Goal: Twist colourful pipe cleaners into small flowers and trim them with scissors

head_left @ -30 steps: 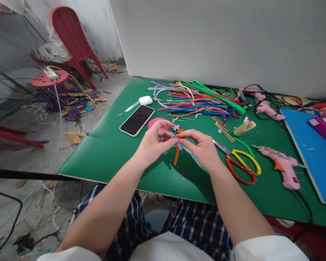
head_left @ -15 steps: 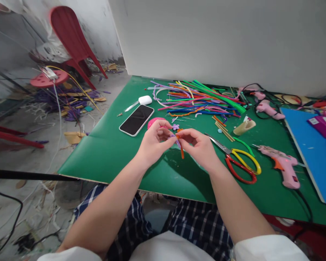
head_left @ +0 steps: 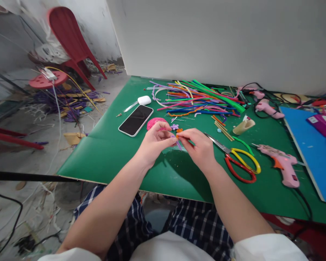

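My left hand is closed in a pinch on a purple pipe cleaner, whose short end sticks out below the fingertips. Close against it, my right hand pinches a small orange pipe cleaner; the fingers cover most of it. Just beyond the fingertips, a purple pipe-cleaner flower and an orange pipe-cleaner flower lie on the green table. A pink coil rests behind my left hand, partly hidden by it.
A phone lies left of my hands. Scissors and a pink glue gun are at the right, near a blue board. A pile of pipe cleaners spreads along the back. The green table ends close to my lap.
The orange end that hung below my fingertips no longer shows there. The purple end now points down to the right. Both hands stay close together in nearly the same place.
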`<move>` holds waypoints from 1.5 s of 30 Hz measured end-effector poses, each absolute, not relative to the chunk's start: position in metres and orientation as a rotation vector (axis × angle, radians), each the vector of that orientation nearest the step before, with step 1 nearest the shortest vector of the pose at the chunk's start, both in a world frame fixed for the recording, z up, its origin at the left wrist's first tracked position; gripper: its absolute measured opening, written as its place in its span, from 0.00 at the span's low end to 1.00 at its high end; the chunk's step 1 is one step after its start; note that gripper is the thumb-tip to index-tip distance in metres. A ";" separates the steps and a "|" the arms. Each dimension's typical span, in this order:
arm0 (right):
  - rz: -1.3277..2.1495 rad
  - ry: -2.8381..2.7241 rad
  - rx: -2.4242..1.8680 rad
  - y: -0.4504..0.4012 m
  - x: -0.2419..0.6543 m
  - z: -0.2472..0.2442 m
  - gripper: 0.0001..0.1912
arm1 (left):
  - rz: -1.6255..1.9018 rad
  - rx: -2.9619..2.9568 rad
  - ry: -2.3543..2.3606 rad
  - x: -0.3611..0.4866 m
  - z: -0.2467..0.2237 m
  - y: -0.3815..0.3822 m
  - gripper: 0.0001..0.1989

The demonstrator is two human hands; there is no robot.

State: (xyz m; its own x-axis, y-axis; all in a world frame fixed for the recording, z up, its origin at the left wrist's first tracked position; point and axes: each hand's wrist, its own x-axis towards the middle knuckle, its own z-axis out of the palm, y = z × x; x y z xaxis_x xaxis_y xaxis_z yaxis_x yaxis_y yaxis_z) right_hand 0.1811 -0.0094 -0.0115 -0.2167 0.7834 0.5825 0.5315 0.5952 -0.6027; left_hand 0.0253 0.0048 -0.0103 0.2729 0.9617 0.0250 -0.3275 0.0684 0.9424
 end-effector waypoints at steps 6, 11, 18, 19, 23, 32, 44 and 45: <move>0.280 -1.987 -1.021 -0.009 0.184 -0.013 0.10 | 1.089 1.045 0.767 0.023 -0.009 0.005 0.16; 0.158 -1.972 -0.985 -0.008 0.183 -0.016 0.08 | 1.122 1.052 0.747 0.023 -0.011 0.005 0.15; 0.201 -1.864 -0.999 -0.011 0.176 -0.011 0.06 | 1.238 1.228 0.745 0.025 -0.012 0.003 0.13; 0.234 -1.848 -1.017 -0.011 0.176 -0.010 0.06 | 1.248 1.256 0.751 0.025 -0.011 0.003 0.13; 0.377 -1.792 -1.081 -0.011 0.176 -0.009 0.05 | 1.277 1.289 0.765 0.025 -0.012 0.003 0.12; 0.540 -1.670 -1.196 -0.011 0.175 -0.010 0.05 | 1.341 1.249 0.792 0.029 -0.015 0.002 0.12; 0.697 -1.594 -1.153 -0.013 0.171 -0.009 0.04 | 1.389 1.216 0.790 0.032 -0.013 -0.001 0.11; 0.688 -1.593 -1.151 -0.013 0.171 -0.009 0.04 | 1.394 1.209 0.791 0.032 -0.013 -0.002 0.11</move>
State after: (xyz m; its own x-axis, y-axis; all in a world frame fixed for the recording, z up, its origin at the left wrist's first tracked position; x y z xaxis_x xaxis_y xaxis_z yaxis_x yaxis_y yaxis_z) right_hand 0.1710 -0.0133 -0.0090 -0.0340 0.9179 0.3954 0.3414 0.3826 -0.8585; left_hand 0.0320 -0.0016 -0.0131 0.0926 0.9668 0.2380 -0.2913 -0.2023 0.9350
